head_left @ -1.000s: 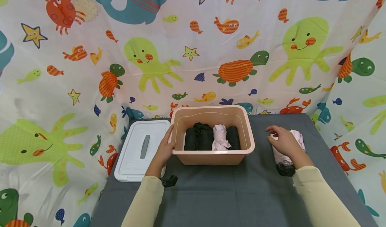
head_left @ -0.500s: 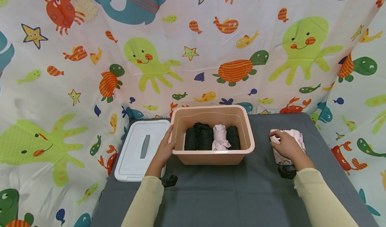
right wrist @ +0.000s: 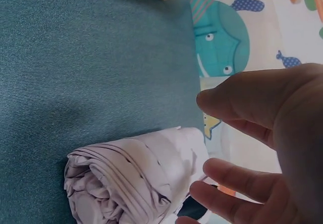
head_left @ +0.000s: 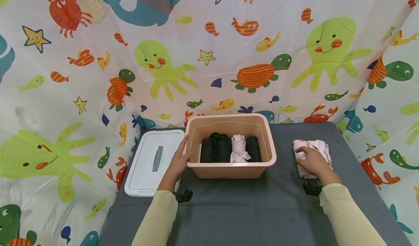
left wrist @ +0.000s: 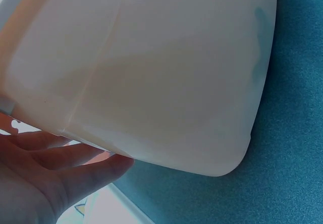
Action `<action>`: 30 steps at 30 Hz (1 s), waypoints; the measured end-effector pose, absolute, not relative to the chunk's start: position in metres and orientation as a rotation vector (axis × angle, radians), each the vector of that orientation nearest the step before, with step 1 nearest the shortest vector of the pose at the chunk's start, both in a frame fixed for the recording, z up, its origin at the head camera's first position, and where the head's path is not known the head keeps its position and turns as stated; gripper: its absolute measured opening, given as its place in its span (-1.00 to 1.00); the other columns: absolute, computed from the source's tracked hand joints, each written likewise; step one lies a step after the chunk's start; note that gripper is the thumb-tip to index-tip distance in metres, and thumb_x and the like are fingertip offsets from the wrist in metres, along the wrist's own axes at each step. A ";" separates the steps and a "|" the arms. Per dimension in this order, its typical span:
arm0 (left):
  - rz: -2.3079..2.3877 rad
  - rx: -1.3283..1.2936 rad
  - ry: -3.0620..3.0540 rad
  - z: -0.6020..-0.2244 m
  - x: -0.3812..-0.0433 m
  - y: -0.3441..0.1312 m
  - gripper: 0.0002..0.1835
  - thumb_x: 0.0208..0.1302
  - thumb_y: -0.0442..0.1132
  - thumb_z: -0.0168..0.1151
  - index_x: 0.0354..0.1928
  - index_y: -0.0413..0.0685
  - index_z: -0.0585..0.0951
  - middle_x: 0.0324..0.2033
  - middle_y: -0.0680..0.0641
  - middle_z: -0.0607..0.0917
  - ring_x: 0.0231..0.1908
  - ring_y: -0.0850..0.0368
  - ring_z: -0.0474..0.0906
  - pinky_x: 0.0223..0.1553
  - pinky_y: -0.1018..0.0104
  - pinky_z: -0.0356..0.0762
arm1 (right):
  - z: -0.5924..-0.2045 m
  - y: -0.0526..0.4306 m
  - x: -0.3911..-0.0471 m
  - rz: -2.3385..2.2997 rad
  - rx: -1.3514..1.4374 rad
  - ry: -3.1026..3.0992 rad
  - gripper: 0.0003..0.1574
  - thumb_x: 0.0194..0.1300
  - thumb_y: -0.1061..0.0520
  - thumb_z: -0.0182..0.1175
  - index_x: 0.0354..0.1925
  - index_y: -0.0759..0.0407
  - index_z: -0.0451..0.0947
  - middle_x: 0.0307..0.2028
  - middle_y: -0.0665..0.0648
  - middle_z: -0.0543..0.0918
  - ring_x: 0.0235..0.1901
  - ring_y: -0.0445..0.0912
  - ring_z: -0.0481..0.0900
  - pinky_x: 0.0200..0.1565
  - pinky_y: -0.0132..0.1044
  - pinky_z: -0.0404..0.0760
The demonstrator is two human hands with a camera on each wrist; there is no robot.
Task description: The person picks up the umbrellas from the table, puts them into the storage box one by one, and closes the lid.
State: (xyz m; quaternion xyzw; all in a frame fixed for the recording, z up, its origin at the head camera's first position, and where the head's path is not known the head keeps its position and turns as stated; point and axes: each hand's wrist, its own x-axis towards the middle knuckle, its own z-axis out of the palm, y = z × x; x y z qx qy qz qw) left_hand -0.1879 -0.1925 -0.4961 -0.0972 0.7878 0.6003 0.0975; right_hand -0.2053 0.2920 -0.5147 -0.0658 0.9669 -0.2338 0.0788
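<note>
A peach plastic bin (head_left: 229, 172) stands mid-table, holding several rolled fabric bundles: black rolls (head_left: 223, 151) and a pink roll (head_left: 239, 148). My left hand (head_left: 178, 164) rests against the bin's left side, fingers extended; in the left wrist view, fingertips (left wrist: 118, 166) touch the bin wall (left wrist: 176, 98). To the right, rolled pink fabric (head_left: 322, 148) lies on the table. Over it is my right hand (head_left: 312, 162), thumb and fingers apart. In the right wrist view the fingertips (right wrist: 212, 168) are right beside the pink roll (right wrist: 151, 168), with nothing gripped.
A white lid (head_left: 140, 169) with a grey handle (head_left: 157, 158) lies left of the bin. The grey table (head_left: 222, 209) meets a printed sea-animal curtain (head_left: 209, 89) behind and at both sides.
My right hand has moved slightly right and down over the pink fabric, from its left edge toward its middle. The left hand and the bin stay in place.
</note>
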 end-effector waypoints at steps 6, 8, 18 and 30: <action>1.786 -0.290 2.339 -0.498 -0.188 -0.193 -0.13 0.24 -0.37 -0.09 0.46 0.67 0.00 0.53 0.07 -0.01 0.44 -0.17 0.10 0.25 -0.25 0.32 | -0.521 0.294 -0.206 -0.700 -0.206 2.895 -0.48 0.14 0.12 0.19 0.02 0.42 0.49 -0.04 0.58 0.54 -0.06 0.42 0.50 -0.01 0.29 0.45; 1.792 -0.295 2.347 -0.499 -0.188 -0.194 -0.13 0.23 -0.37 -0.08 0.44 0.71 0.02 0.52 0.09 0.02 0.43 -0.15 0.12 0.24 -0.24 0.33 | -0.522 0.294 -0.206 -0.700 -0.195 2.886 -0.47 0.14 0.12 0.20 0.03 0.42 0.48 -0.05 0.58 0.54 -0.06 0.42 0.50 -0.01 0.29 0.45; 1.819 -0.290 2.341 -0.500 -0.188 -0.194 -0.11 0.19 -0.39 -0.08 0.41 0.74 0.06 0.52 0.08 0.04 0.42 -0.17 0.13 0.22 -0.25 0.35 | -0.528 0.296 -0.209 -0.673 -0.140 2.822 -0.41 0.17 0.08 0.17 0.09 0.42 0.45 -0.06 0.57 0.55 -0.15 0.33 0.53 -0.07 0.23 0.50; 1.818 -0.298 2.333 -0.501 -0.190 -0.195 -0.11 0.18 -0.37 -0.05 0.40 0.76 0.06 0.51 0.10 0.05 0.44 -0.14 0.11 0.24 -0.22 0.35 | -0.531 0.296 -0.224 -0.479 -0.124 2.727 -0.30 0.20 0.10 0.04 0.28 0.35 0.35 0.13 0.60 0.44 -0.02 0.46 0.48 -0.05 0.26 0.49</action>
